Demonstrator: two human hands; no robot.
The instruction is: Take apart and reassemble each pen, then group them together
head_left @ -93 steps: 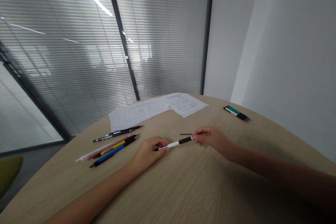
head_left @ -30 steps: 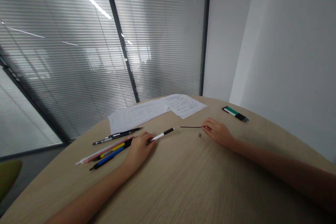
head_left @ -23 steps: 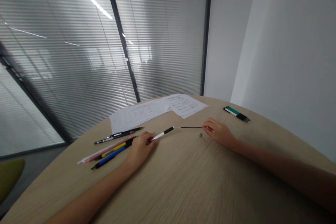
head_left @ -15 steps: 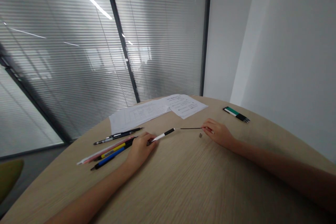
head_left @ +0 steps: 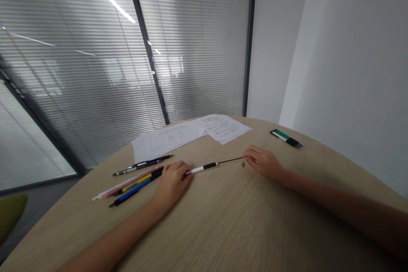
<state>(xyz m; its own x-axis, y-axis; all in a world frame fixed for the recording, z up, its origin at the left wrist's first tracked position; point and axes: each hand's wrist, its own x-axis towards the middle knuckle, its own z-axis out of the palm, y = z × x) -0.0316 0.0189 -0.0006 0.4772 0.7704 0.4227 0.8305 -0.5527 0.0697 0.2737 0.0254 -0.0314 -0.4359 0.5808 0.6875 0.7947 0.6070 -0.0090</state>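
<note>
Held in my left hand (head_left: 174, 178) is a white pen barrel (head_left: 199, 169) with a black grip, its open end pointing right. My right hand (head_left: 261, 162) pinches a thin dark pen refill (head_left: 231, 160) at its right end. The refill's left end meets the barrel's open end; whether it sits inside is too small to tell. Just below my right fingertips, a small cone-shaped piece (head_left: 243, 164) stands on the table. Beside my left hand lie a blue pen (head_left: 134, 191), a yellow pen (head_left: 137, 183) and a pink-and-white pen or stick (head_left: 127, 182).
Dark pens (head_left: 143, 164) lie behind the coloured ones on the round wooden table (head_left: 216, 221). Printed sheets (head_left: 168, 138) rest near the far edge. At the back right are several pens with green, white and black parts (head_left: 286, 138). A blind-covered glass partition (head_left: 204, 51) stands behind.
My left hand has brought the barrel rightward and slightly down, closing the gap to the refill. The refill now slants a little, its left end lower. My right hand has hardly moved.
</note>
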